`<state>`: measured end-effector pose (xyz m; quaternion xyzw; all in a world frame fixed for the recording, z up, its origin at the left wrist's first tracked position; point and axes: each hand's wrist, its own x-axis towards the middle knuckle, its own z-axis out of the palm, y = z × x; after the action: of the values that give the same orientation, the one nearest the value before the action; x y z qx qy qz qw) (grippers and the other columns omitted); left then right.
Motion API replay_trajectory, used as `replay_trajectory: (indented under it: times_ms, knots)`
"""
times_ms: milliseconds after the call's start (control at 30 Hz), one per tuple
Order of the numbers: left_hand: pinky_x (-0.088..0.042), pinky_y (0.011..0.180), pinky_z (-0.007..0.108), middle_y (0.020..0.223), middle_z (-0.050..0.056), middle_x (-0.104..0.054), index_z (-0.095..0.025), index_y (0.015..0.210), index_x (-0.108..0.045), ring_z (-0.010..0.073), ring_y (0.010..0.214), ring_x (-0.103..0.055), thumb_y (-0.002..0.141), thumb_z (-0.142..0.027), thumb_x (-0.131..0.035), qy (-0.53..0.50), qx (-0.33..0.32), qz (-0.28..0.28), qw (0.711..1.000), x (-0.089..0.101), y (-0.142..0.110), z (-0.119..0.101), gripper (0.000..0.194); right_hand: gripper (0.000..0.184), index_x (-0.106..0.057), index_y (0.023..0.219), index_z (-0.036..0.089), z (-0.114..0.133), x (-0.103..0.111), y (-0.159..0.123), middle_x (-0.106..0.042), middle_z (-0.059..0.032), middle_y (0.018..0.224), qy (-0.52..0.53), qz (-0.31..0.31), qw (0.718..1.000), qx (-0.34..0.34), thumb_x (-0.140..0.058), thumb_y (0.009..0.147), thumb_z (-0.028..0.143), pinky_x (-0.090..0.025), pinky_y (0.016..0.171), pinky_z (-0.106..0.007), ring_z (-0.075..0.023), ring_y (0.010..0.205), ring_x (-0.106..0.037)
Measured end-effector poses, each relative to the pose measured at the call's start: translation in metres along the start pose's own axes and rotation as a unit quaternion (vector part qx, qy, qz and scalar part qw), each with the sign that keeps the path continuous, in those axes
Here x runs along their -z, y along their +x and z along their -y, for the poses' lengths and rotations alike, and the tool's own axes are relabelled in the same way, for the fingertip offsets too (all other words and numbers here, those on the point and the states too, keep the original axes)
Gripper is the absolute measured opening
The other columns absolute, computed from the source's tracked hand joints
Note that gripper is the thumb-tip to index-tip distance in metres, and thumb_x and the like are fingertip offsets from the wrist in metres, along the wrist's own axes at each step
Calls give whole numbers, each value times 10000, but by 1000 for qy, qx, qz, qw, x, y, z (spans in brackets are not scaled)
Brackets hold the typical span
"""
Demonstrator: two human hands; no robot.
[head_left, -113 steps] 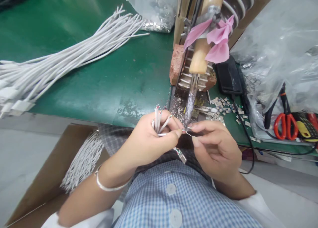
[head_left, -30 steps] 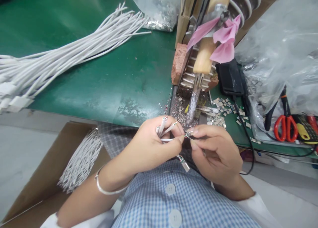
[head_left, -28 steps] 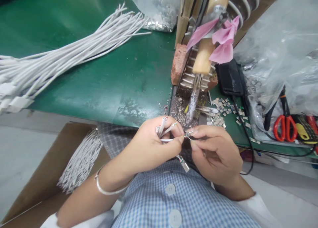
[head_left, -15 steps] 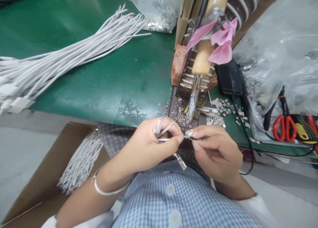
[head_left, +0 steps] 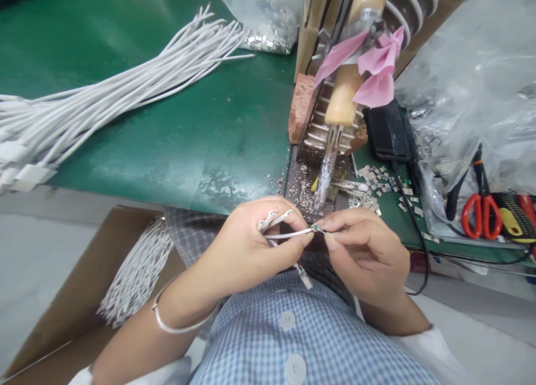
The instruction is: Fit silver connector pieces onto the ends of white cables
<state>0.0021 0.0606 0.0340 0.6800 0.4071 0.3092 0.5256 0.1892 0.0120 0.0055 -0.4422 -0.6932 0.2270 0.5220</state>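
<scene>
My left hand (head_left: 251, 245) is closed around several white cables (head_left: 288, 235), whose stripped ends show thin coloured wires. One cable runs between its thumb and forefinger toward my right hand (head_left: 364, 251). The right thumb and fingers are pinched at that cable's bared wires (head_left: 316, 227); fingertips hide part of what they grip. Below the left hand hangs a small metal connector (head_left: 307, 281) on a wired cable end. Just beyond the hands, a soldering iron (head_left: 340, 103) with a wooden handle points its tip down over a stand littered with solder bits.
A bundle of white cables (head_left: 125, 94) lies on the green table (head_left: 209, 133). More cables (head_left: 136, 270) rest in a cardboard box (head_left: 62, 301) at lower left. Loose small connectors (head_left: 372, 181), red-handled scissors (head_left: 481, 217), a brick (head_left: 300, 108) and plastic bags (head_left: 469, 94) sit around the iron.
The cable between the hands now shows more of its length across the left fingers. The hanging connector has shifted slightly, and the right fingers have moved a little at the wires.
</scene>
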Motion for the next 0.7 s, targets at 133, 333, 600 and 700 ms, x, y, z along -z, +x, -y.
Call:
replay_trajectory:
  times_ms: [133,333,600,700]
  knots:
    - [-475,578,196,745,2,-693,-149,725,-702,99,653,-625,812,-105,-669,23,-9,-11,1000,1,-1,2,103,218,-621,859,182,2,0,1,-658,-8,919,15,6,1000,-18,-630,779,-20,-563,787,-256,-110,872,-657]
    - [-498,612,202,740,-3,-705,-154,708,-705,105,655,-641,784,-75,-654,21,-7,-18,1000,1,2,2,121,212,-612,843,192,3,0,2,-641,0,930,33,7,999,-42,-626,788,-12,-553,788,-254,-108,884,-642]
    - [-492,563,223,734,7,-722,-166,710,-715,132,639,-641,784,-139,-653,5,37,-1,999,6,7,3,100,189,-627,814,204,2,-4,9,-642,13,914,33,-4,998,-57,-646,796,17,-543,758,-256,-107,850,-628]
    - [-496,569,226,720,10,-724,-172,709,-716,145,659,-652,790,-150,-647,-2,38,0,999,7,9,3,108,189,-632,805,212,2,-5,11,-647,11,904,21,-18,998,-52,-650,793,24,-542,757,-276,-119,839,-623]
